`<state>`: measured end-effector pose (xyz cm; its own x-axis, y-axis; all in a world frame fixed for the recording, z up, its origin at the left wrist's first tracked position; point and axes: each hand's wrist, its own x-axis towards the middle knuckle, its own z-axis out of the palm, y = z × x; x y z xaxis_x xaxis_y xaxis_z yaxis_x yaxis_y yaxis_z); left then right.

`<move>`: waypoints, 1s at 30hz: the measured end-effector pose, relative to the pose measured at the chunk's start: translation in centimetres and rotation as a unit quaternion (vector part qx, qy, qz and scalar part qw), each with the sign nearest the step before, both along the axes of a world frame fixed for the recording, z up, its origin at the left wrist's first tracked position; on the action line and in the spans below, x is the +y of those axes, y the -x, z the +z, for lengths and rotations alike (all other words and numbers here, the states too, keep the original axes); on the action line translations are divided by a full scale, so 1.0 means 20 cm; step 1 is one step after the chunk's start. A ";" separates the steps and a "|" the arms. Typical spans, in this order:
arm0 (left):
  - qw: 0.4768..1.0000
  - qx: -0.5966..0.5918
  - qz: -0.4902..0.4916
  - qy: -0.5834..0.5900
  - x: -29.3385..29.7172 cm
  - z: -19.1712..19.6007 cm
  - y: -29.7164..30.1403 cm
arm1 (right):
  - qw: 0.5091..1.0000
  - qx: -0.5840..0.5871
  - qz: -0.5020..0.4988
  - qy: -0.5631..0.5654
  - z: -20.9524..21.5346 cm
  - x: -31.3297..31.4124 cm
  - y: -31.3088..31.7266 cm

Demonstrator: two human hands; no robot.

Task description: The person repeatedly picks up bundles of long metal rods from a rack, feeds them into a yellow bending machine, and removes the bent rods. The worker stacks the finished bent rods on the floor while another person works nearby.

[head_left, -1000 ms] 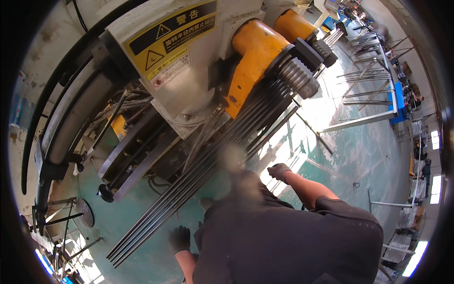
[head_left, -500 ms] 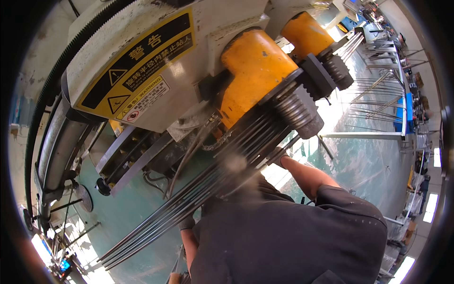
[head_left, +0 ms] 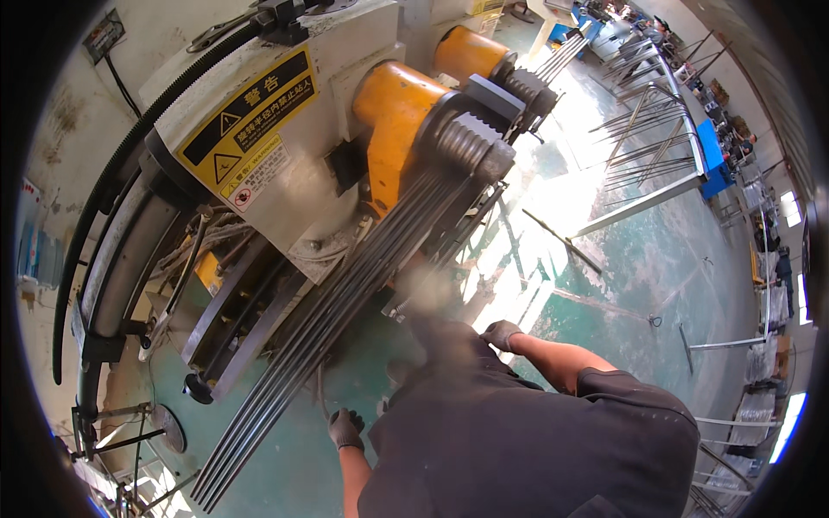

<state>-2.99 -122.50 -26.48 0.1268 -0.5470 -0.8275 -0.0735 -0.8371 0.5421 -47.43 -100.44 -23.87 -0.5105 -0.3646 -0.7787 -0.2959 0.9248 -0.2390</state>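
Observation:
A bundle of long dark steel rods (head_left: 328,328) runs diagonally from the lower left up into the grooved roller (head_left: 471,147) of a big white and yellow bending machine (head_left: 380,104). My left hand (head_left: 345,429), in a dark glove, hangs just right of the rods' lower part and holds nothing. My right hand (head_left: 501,333), also gloved, is drawn in near my chest with its fingers curled and nothing in it. It is below and right of the point where the rods enter the roller. My dark shirt fills the lower middle.
A second yellow bending head (head_left: 471,52) stands behind the first. A black cable chain (head_left: 112,216) curves down the machine's left side. Bent steel frames and racks (head_left: 648,147) stand on the green floor at the right, and loose rods (head_left: 561,242) lie on the floor.
My head has moved nearer to the machine and then a little back. My right hand has pulled in toward my body, and my left hand has stayed low beside the rods.

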 end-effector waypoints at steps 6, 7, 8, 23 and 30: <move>0.997 -0.015 -0.058 0.047 0.13 -0.14 -0.28 | 1.000 0.006 -0.018 0.012 -0.06 0.08 -0.12; 0.996 -0.031 -0.069 0.051 0.13 -0.15 -0.26 | 1.000 -0.012 0.013 -0.001 -0.10 0.08 -0.11; 0.994 -0.049 -0.083 0.053 0.11 -0.10 -0.21 | 0.999 -0.010 0.039 0.003 -0.11 0.09 -0.11; 0.989 -0.009 -0.100 0.104 0.13 -0.26 -0.02 | 0.996 0.014 0.079 0.033 -0.02 0.08 0.02; 0.976 -0.101 -0.169 0.097 0.06 -0.15 0.07 | 0.996 0.018 0.087 0.025 -0.07 0.11 0.10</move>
<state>-4.37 -121.33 -29.57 0.0604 -0.7301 -0.6807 -0.4495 -0.6287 0.6346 -49.41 -98.25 -25.28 -0.4627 -0.4880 -0.7401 -0.4598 0.8459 -0.2703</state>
